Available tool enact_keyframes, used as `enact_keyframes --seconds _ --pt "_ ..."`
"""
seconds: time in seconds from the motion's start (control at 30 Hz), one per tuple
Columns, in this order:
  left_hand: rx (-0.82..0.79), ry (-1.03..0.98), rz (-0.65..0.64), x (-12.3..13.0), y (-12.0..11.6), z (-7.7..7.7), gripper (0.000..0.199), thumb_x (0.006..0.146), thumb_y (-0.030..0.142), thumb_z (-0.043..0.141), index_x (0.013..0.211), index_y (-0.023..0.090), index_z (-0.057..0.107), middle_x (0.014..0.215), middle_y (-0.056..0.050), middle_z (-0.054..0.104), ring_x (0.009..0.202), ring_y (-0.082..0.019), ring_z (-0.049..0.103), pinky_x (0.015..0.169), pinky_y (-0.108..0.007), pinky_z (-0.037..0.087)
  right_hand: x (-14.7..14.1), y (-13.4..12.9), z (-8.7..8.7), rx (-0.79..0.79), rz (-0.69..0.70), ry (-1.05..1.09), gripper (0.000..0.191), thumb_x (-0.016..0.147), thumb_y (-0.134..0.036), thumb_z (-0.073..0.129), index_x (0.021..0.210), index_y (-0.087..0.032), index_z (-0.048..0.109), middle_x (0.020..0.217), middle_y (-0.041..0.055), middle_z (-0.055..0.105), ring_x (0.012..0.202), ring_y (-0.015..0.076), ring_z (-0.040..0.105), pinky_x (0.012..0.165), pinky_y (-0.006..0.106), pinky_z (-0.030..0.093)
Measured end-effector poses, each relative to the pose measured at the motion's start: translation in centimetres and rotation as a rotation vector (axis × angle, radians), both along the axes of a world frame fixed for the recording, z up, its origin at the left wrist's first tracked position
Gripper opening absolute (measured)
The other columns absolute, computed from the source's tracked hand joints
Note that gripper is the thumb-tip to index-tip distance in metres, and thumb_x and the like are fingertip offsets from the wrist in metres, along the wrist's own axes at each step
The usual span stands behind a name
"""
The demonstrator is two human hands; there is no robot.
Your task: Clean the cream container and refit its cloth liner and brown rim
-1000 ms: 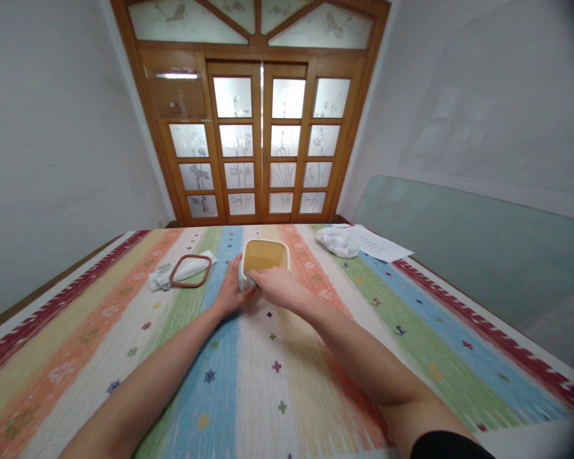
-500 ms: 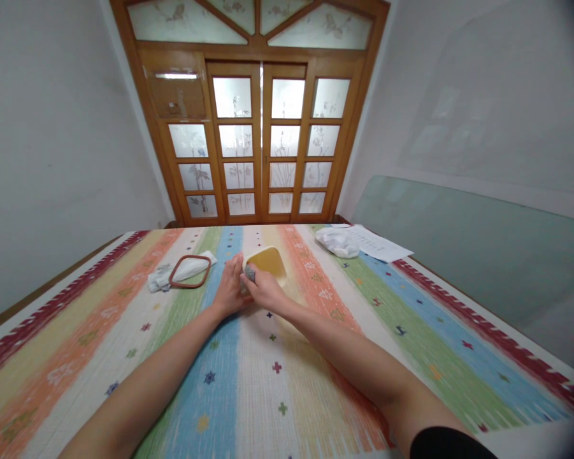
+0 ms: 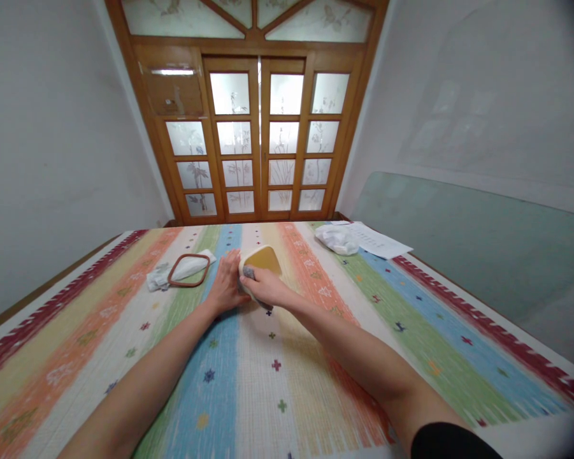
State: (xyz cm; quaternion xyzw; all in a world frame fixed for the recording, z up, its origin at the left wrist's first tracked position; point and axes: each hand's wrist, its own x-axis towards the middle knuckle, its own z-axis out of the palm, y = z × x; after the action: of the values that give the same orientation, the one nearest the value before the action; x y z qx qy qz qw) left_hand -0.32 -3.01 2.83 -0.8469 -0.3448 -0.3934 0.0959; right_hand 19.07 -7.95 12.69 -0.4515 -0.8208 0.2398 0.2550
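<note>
Tub (image 3: 267, 260): cream rim, yellow inside, tilted between your two hands above the striped cloth (image 3: 277, 382); whether its base touches down, cannot tell. Your left hand (image 3: 225, 284) is clamped on the tub's left side, fingers laid up along the wall; thumb hard to make out. Your right hand (image 3: 265, 287) pinches a grey rag (image 3: 248, 272) against the tub's near rim.

Handling, as judged: tub looks like moulded plastic, so light and fairly stiff, smooth enough to skid under a one-sided push. Best hold is a corner or opposite walls, palm backing the side you press. Rag looks soft and should bunch; take it close to the working edge.

Left of the tub: a brown square ring (image 3: 187, 285) lying partly over a crumpled white wrapper (image 3: 158, 278). Right of the tub and farther off: a white bag (image 3: 337, 239) beside printed paper (image 3: 385, 242).
</note>
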Motion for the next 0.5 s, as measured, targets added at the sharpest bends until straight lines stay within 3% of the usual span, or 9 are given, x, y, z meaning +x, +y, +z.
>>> enact_keyframes --seconds 0.23,0.37,0.5 --pt "-0.011 -0.096 -0.049 -0.1 0.3 -0.5 0.134 0.069 0.048 0.088 0.166 0.023 0.001 0.164 -0.023 0.031 0.152 -0.044 0.034 0.124 -0.065 0.032 1.5 -1.0 2.3 0.079 0.126 -0.325 0.018 0.098 -0.026 0.050 0.106 -0.019 0.065 0.103 0.0091 0.076 0.084 0.0205 0.067 0.070 0.027 0.040" --pt "-0.042 -0.143 -0.055 -0.6 0.5 -0.4 0.126 0.071 0.050 0.087 0.165 0.017 0.008 0.160 -0.023 0.035 0.148 -0.046 0.037 0.123 -0.064 0.034 2.7 -2.0 4.1 0.132 0.255 -0.528 0.025 0.097 -0.024 0.050 0.114 -0.019 0.068 0.103 0.0105 0.077 0.085 0.0221 0.070 0.071 0.028 0.041" --pt "-0.097 -0.149 -0.107 -0.6 0.2 0.3 0.125 0.068 0.050 0.088 0.163 0.019 0.014 0.160 -0.021 0.036 0.148 -0.045 0.038 0.123 -0.065 0.034 3.2 -1.7 4.4 0.129 0.325 -0.674 0.025 0.093 -0.022 0.053 0.110 -0.019 0.072 0.102 0.0109 0.078 0.088 0.0238 0.072 0.074 0.029 0.044"
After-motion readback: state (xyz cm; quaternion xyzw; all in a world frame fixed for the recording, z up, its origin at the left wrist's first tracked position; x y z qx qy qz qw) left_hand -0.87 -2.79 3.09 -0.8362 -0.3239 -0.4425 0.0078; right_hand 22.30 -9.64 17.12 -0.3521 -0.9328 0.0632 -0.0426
